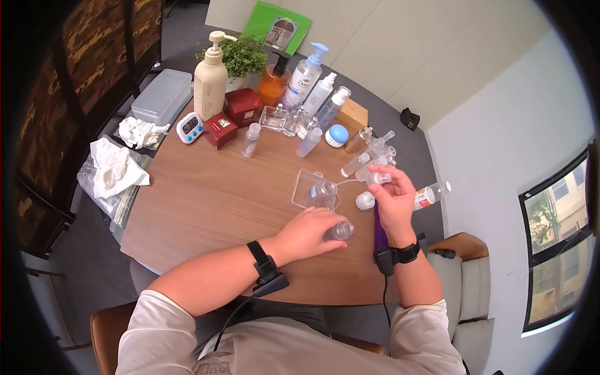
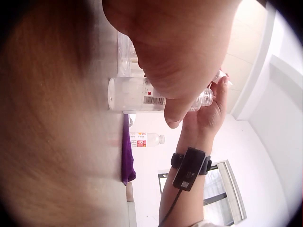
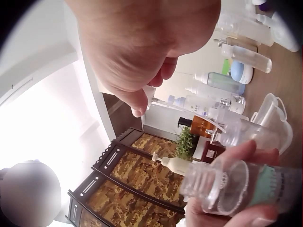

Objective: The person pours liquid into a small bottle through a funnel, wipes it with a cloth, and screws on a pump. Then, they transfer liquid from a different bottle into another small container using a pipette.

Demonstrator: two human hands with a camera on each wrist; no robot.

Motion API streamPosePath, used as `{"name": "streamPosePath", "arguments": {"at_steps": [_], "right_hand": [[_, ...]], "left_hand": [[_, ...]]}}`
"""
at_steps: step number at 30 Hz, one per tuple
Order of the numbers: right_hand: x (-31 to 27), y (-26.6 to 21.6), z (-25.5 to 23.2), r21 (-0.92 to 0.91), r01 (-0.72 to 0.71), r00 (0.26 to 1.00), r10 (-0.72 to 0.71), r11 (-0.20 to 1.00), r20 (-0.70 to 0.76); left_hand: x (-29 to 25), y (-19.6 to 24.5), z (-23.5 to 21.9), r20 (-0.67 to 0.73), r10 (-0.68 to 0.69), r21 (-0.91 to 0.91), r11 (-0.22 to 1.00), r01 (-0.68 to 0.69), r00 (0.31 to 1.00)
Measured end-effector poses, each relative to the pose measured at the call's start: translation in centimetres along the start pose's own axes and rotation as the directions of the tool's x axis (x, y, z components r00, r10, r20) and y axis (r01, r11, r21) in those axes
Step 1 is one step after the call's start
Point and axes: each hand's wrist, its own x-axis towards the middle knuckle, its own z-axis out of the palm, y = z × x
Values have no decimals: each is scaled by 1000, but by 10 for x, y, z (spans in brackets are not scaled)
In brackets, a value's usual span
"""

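My left hand (image 1: 307,234) grips a clear open-necked bottle (image 1: 342,230), fingers and thumb round its sides. In the left wrist view that bottle (image 2: 128,94) has a barcode label and its base is at the tabletop. Raised to the right, my right hand (image 1: 396,199) pinches a clear spray or pump top (image 1: 379,178); its thin tube (image 3: 208,122) points away from the fingers in the right wrist view. Just beyond the left hand are another clear bottle (image 1: 321,194) and a clear plastic case (image 1: 301,187). A round white-capped item (image 1: 365,200) is beside the right hand.
Pump bottles (image 1: 210,84), dark red boxes (image 1: 244,106), a timer (image 1: 189,128) and a blue-lidded jar (image 1: 337,135) stand toward the back. Small clear bottles (image 1: 355,164) cluster at the right, near a purple cloth (image 1: 380,232) and a labelled bottle (image 1: 425,198). White tissues (image 1: 115,165) lie left.
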Motion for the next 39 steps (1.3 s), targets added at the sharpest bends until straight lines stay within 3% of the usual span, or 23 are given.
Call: {"name": "streamPosePath", "arguments": {"at_steps": [3, 6, 10, 12, 13, 15, 16, 18, 22, 24, 25, 27, 28, 31, 33, 37, 39], "right_hand": [[1, 13, 3, -114, -45, 994, 56, 992, 94], [16, 13, 5, -566, 83, 943, 119, 820, 311], [41, -15, 20, -675, 128, 889, 217, 726, 402], [52, -29, 27, -770, 81, 789, 431, 633, 437], [57, -27, 26, -770, 87, 786, 432, 632, 442], [64, -23, 26, -674, 404, 716, 244, 618, 653], [66, -24, 26, -672, 409, 711, 246, 618, 658], [68, -33, 31, -747, 285, 712, 390, 600, 585], [77, -42, 31, -735, 361, 708, 344, 574, 616], [79, -53, 33, -779, 232, 682, 473, 583, 558], [78, -52, 31, -778, 234, 680, 474, 583, 559], [76, -48, 27, -736, 485, 706, 285, 473, 649], [73, -48, 27, -736, 486, 705, 286, 472, 649], [68, -51, 28, -788, 361, 733, 370, 499, 571], [68, -52, 26, -791, 242, 683, 480, 562, 550], [66, -43, 20, -772, 378, 750, 319, 512, 579], [67, -43, 21, -661, 299, 684, 328, 689, 651]], "left_hand": [[0, 1, -1, 15, -20, 7, 1000, 19, 1000], [0, -2, 1, 11, -17, 12, 1000, 17, 1000], [-2, -3, 1, -43, 7, 35, 999, -6, 999], [-3, -3, 2, -42, -3, 31, 999, 4, 999], [-3, -4, 2, -37, -14, 28, 999, 15, 999], [-4, -5, 3, -39, -15, 23, 1000, 16, 999], [-4, -6, 4, -34, -15, 18, 1000, 15, 999], [-5, -7, 3, -42, -11, 18, 1000, 12, 999], [-5, -9, 4, -36, 4, 22, 1000, -3, 999], [-5, -9, 4, -41, 4, 22, 1000, -4, 999], [-5, -9, 4, -41, 5, 22, 1000, -4, 999], [-5, -8, 4, -42, 1, 18, 1000, -1, 999], [-5, -7, 4, -41, -2, 15, 1000, 3, 999], [-4, -6, 1, 0, -25, 5, 1000, 25, 1000], [-4, -6, 1, 6, -28, 5, 1000, 28, 1000], [-3, -5, 0, 10, -29, 4, 1000, 29, 1000], [-3, -5, 0, 10, -28, 1, 1000, 28, 1000]]}}
